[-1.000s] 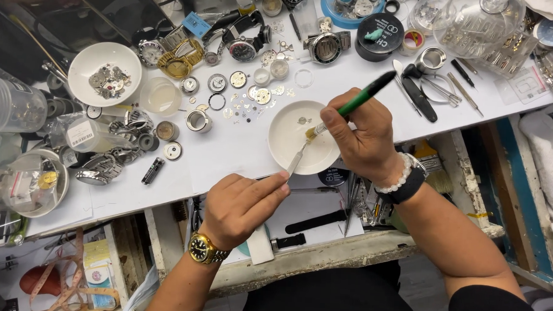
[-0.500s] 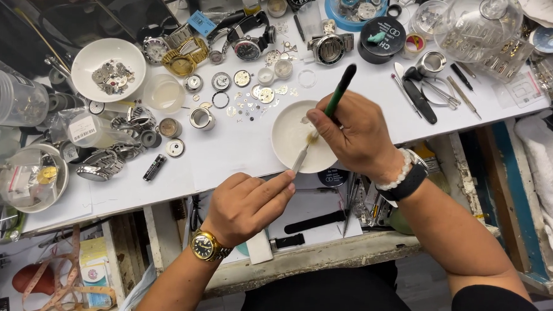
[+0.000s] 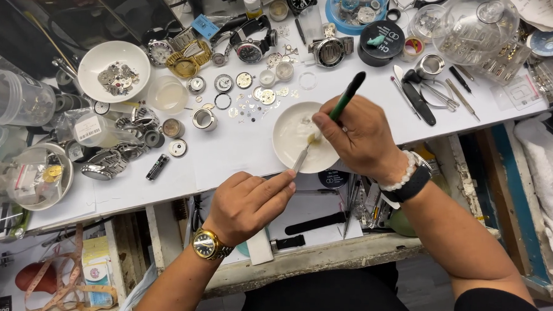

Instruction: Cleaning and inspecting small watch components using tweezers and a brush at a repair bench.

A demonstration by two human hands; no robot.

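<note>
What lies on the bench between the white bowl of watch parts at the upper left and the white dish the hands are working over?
In the head view, between the white bowl and the white dish lie a translucent cup, a metal case ring and small loose watch parts.

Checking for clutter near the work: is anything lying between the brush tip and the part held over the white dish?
Nothing visible does. The brush in the right hand meets the tweezers from the left hand over the dish.

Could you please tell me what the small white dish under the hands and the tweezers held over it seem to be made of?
The white dish looks like glazed ceramic or porcelain: smooth, glossy and opaque, though hard plastic is possible. The tweezers in the left hand look like bare steel, thin, grey and dully shiny.
</note>
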